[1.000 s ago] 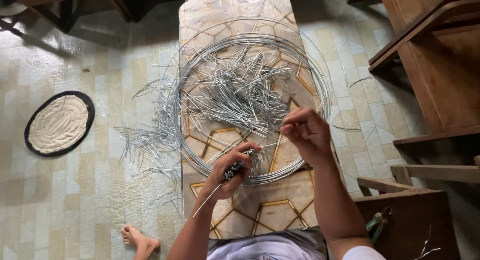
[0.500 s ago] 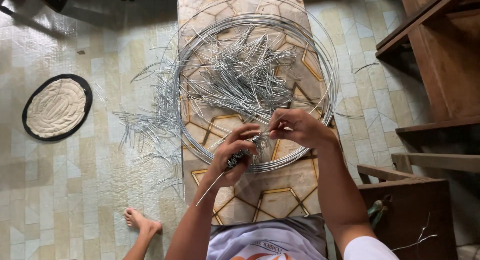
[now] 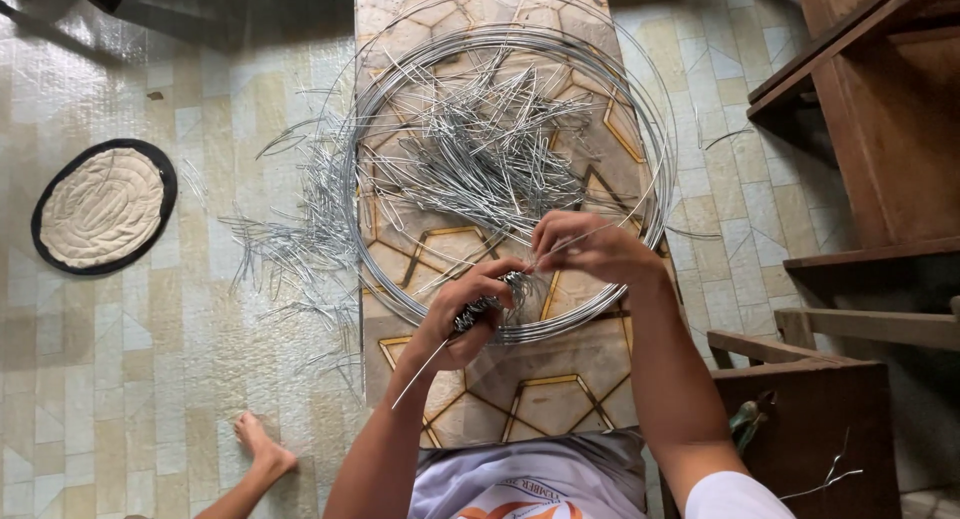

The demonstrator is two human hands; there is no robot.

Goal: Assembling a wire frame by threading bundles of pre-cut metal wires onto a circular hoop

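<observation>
Wire (image 3: 497, 297) bundle sits in the left hand (image 3: 462, 314), whose fingers are shut tight around it, over the near half of the worktop (image 3: 560, 399). The right hand (image 3: 590, 247) pinches a thin wire end just beside it. A big wire ring (image 3: 655, 129) lies on the worktop with cut pieces (image 3: 480, 149) piled inside. More pieces spill past the left edge onto the floor (image 3: 150, 359), near a round mat (image 3: 100, 206).

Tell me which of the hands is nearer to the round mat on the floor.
Left. The left hand, gripping a wire bundle, sits on the same side as the round mat; the right hand lies farther away, beyond the left.
</observation>
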